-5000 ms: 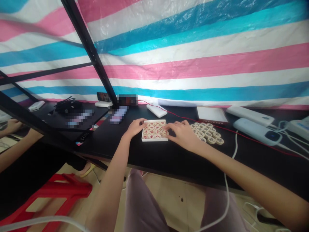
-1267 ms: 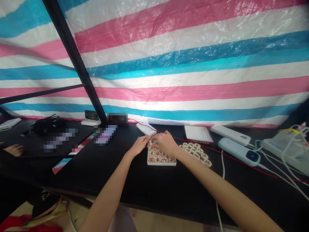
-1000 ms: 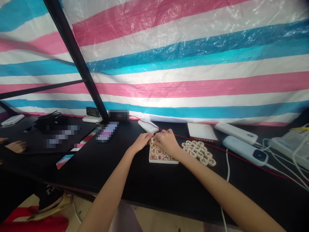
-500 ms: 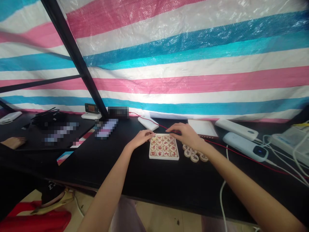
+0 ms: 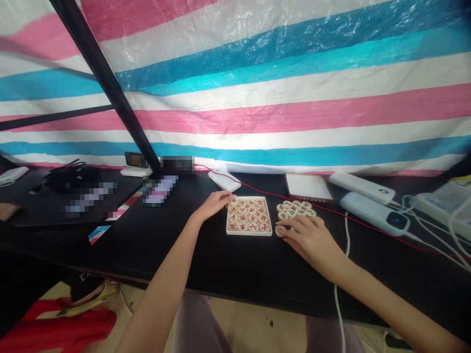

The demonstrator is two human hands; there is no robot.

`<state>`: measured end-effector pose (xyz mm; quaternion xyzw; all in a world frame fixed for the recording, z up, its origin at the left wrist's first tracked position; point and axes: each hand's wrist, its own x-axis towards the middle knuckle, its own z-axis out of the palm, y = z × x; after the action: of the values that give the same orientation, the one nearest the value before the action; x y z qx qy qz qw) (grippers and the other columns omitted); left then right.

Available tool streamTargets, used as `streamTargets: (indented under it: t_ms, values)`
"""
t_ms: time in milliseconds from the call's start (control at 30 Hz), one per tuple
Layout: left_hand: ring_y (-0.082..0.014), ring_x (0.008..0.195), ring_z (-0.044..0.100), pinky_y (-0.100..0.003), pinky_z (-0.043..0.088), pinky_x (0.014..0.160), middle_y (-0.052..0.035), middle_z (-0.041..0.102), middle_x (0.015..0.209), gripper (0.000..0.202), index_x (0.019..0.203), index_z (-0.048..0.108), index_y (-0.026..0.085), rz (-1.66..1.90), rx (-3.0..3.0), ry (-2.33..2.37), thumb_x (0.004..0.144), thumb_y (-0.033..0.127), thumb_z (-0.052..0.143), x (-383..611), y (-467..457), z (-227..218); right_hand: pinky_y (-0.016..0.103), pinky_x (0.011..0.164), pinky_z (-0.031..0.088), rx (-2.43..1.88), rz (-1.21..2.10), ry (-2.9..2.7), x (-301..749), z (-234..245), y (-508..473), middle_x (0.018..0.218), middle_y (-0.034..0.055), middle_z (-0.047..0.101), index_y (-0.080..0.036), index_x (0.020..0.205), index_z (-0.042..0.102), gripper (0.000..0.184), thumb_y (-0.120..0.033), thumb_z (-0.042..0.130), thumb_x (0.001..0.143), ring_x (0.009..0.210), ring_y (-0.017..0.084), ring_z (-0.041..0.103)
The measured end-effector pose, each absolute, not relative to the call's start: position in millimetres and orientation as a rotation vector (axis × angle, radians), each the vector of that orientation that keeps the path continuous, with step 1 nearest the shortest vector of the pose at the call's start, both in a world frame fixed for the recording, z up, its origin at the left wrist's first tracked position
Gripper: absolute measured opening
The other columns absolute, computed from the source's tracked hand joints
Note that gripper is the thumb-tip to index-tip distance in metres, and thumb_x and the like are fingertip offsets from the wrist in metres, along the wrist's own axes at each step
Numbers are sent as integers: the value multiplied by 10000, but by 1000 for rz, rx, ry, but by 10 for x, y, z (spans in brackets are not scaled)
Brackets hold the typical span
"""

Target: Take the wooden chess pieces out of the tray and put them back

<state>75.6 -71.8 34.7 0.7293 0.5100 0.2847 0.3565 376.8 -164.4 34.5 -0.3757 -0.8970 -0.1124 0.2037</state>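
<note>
A square white box (image 5: pixel 249 234) on the black table holds rows of round Chinese chess pieces with red characters. My left hand (image 5: pixel 217 204) pinches the box's far left corner between thumb and fingers. To the right of the box lies a group of loose Chinese chess pieces (image 5: pixel 292 212) with dark characters. My right hand (image 5: pixel 309 238) is over the near side of this group, its fingertips closed around a piece (image 5: pixel 279 230) at the near left edge. The palm and fingers hide some of the other pieces.
Behind the pieces lies a shallow white lid-like tray (image 5: pixel 308 187). Two power banks (image 5: pixel 374 214) and cables lie to the right, with a red cable (image 5: pixel 257 189) crossing behind the box. A white block (image 5: pixel 224 181) stands behind. Another person's hand (image 5: pixel 8 211) shows at far left.
My right hand has moved from above the box's far right corner to the loose pieces at right, uncovering their far rows. My left hand stays at the box's corner.
</note>
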Motion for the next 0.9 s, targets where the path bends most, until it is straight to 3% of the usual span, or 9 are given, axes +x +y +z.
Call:
streamTargets:
  t_ms: [167,433,567,733,900]
  values:
    - [-148,657,522,-254,389,613,-38,625,790,473,904,650,138,732,1884,1334,795,565,479,758,-730,350,346,766,316,-983,-229,-2505,3693,360,-1658,1042,5,702,-252,927,675,204,-225,473,917,925,170,591]
    - [-151,659,522,-250,392,599,-42,621,778,482,902,643,136,731,1891,1322,800,577,475,764,-693,318,362,769,296,-1174,46,-2289,3642,664,-1256,940,13,712,-306,998,671,212,-413,545,865,859,205,595]
    - [-143,638,507,-242,379,587,-24,592,710,477,870,641,135,722,1907,1326,809,573,466,776,-703,337,343,770,297,-1109,205,-2284,3244,696,-904,984,20,695,-254,1005,640,207,-365,552,854,846,200,591]
    - [-142,636,505,-252,390,616,-20,582,694,475,908,649,129,729,1919,1318,809,560,477,770,-694,324,350,757,243,-1102,-79,-2464,2868,509,-671,877,32,696,-222,932,637,141,-291,567,831,859,210,569]
    - [-146,660,519,-254,394,624,-36,605,752,492,929,653,121,728,1915,1303,807,562,471,771,-666,298,366,750,215,-1050,-204,-2517,2859,454,-621,836,37,701,-226,891,663,169,-342,549,846,857,213,554]
